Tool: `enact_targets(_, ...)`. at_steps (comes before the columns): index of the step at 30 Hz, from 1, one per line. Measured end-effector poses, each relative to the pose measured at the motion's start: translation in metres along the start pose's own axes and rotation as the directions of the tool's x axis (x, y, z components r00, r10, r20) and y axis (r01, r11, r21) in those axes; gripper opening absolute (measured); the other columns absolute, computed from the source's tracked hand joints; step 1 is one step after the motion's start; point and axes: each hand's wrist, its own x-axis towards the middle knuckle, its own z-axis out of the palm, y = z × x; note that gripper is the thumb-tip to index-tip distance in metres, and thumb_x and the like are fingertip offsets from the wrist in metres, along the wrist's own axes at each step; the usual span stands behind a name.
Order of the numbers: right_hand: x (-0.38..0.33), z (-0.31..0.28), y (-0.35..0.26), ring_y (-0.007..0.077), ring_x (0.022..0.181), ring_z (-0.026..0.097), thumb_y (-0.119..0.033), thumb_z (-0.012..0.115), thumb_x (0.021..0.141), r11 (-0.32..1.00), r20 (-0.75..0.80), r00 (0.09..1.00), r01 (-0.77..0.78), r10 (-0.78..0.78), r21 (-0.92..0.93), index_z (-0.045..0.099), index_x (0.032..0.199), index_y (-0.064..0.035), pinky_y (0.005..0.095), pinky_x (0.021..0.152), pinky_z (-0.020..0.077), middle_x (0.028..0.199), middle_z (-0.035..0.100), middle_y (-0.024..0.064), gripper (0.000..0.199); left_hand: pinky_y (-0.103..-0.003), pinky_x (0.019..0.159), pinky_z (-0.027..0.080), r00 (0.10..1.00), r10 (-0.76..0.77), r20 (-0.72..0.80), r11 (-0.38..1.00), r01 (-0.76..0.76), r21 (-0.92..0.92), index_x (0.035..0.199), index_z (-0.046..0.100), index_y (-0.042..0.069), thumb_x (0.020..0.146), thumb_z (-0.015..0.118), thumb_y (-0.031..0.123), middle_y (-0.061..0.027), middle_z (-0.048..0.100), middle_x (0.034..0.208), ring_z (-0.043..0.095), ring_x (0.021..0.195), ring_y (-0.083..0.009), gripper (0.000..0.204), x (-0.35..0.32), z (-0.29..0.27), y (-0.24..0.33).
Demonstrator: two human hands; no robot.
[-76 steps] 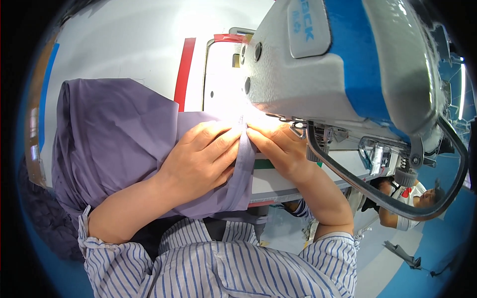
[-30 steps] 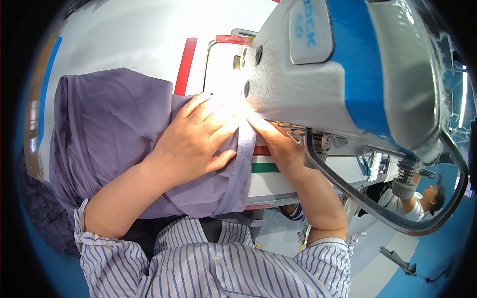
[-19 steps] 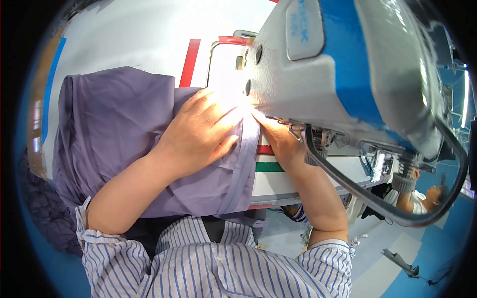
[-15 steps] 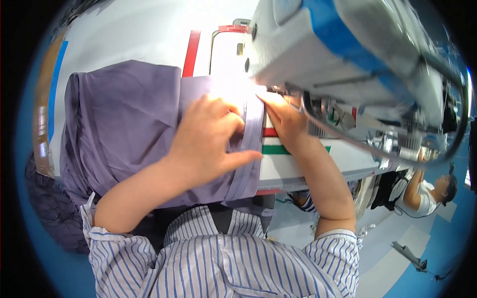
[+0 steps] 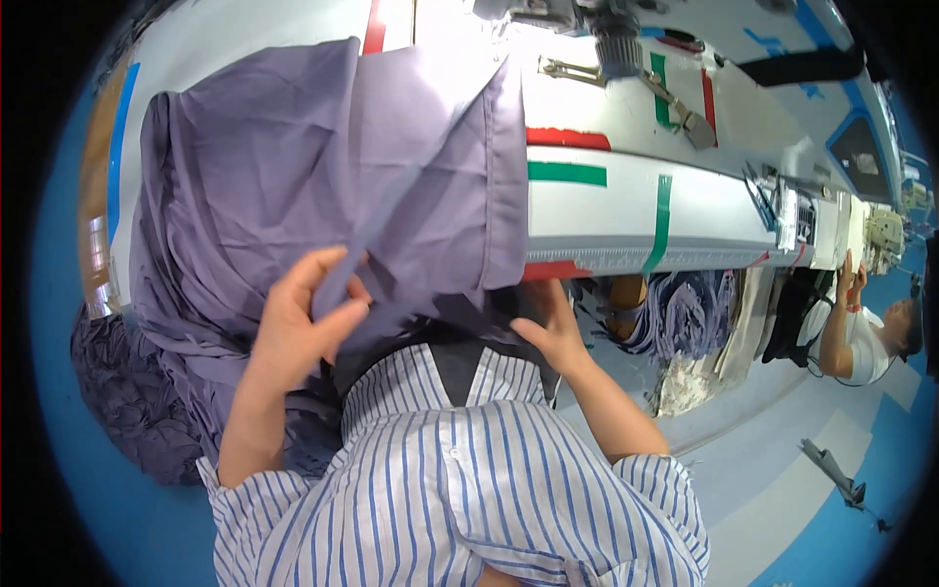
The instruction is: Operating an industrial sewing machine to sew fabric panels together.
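A: Checking grip state. The left hand (image 5: pixel 298 328) is closed on a fold of the purple cloth (image 5: pixel 323 186): thumb on the near side, fingers on the far side, fold pinched between them.

B: Confirmed. The right hand (image 5: pixel 553 328) is seen under the cloth's lower right corner, at the table edge (image 5: pixel 626 256). Fingers are partly hidden by the cloth, so it cannot be told whether anything is clamped there.

A: Cloth location: most of it is spread on the white table above the left grip, with the hemmed edge (image 5: pixel 516 166) up and to the right of it. The rest is draped over the near edge, below the grip, toward the striped shirt (image 5: pixel 460 479).

B: More purple cloth (image 5: pixel 117 391) is piled low, to the left of the left grip. Not touched.

A: Handling note, as a judgement: the piece should be drawn off evenly, with the pinch kept close to the fold so the layers are not skewed. The hem should be kept flat and straight.

B: Agreed. Snagging on the metal parts (image 5: pixel 675 98), well above the right grip, should be avoided. Another person (image 5: pixel 861 323) is far right, uninvolved.
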Motion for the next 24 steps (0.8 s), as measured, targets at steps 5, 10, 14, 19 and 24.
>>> enact_targets(5, 0.007, 0.055, -0.035, 0.018, 0.077, 0.065, -0.021, 0.068, 0.085, 0.976, 0.552, 0.834, 0.124, -0.006, -0.177, 0.065, 0.1, 0.0012, 0.0314, 0.069, 0.049, 0.078, 0.066, 0.0125, 0.027, -0.017, 0.04, 0.03, 0.995, 0.066, -0.081, 0.99, -0.055, 0.128, 0.119, 0.055, 0.002, 0.086, 0.06, 0.004, -0.0027, 0.061, 0.078, 0.041, 0.047, -0.0002, 0.033, 0.017, -0.022, 0.012)
enact_targets(10, -0.048, 0.054, -0.029, 0.0105, 0.06, 0.059, -0.014, 0.063, 0.088, 0.937, 0.656, 0.686, -0.336, 0.314, -0.097, 0.065, 0.086, -0.0007, 0.0257, 0.056, 0.0447, 0.066, 0.064, 0.0077, 0.014, -0.017, 0.048, 0.038, 0.99, 0.093, -0.11, 0.98, -0.072, 0.187, 0.121, 0.056, 0.004, 0.087, 0.057, 0.003, -0.0035, 0.059, 0.085, 0.046, 0.054, -0.0011, 0.034, 0.019, -0.06, 0.007)
enact_targets(14, -0.069, 0.04, 0.002, 0.0088, 0.065, 0.059, -0.012, 0.062, 0.089, 0.992, 0.678, 0.726, -0.051, 0.115, -0.114, 0.065, 0.086, -0.0012, 0.0239, 0.059, 0.0451, 0.071, 0.064, 0.0064, 0.012, -0.031, 0.077, 0.051, 0.681, 0.691, -0.243, 0.487, -0.189, 0.853, 0.121, 0.056, 0.002, 0.084, 0.063, 0.001, -0.0121, 0.061, 0.103, 0.063, 0.081, -0.0173, 0.039, 0.002, 0.009, 0.011)
enact_targets(19, -0.038, 0.038, -0.005, 0.0159, 0.074, 0.063, -0.013, 0.061, 0.089, 0.982, 0.271, 0.962, 0.025, 0.027, -0.186, 0.062, 0.098, -0.0008, 0.0297, 0.067, 0.0498, 0.087, 0.065, 0.008, 0.015, -0.032, 0.068, 0.051, 0.72, 0.694, -0.018, 0.549, -0.513, 0.66, 0.119, 0.058, 0.003, 0.08, 0.072, 0.01, -0.0084, 0.066, 0.091, 0.064, 0.076, -0.0221, 0.042, -0.026, 0.063, -0.026)
enact_targets(24, -0.028, 0.044, -0.007, 0.025, 0.104, 0.06, -0.006, 0.057, 0.087, 0.982, 0.528, 0.833, -0.086, 0.164, -0.169, 0.04, 0.136, -0.0026, 0.0334, 0.085, 0.0506, 0.119, 0.055, 0.0164, 0.052, -0.035, 0.061, 0.05, 0.891, 0.454, 0.004, 0.704, -0.361, 0.612, 0.102, 0.061, 0.003, 0.081, 0.071, 0.022, -0.0088, 0.063, 0.081, 0.062, 0.07, -0.0236, 0.03, -0.014, 0.09, -0.042)
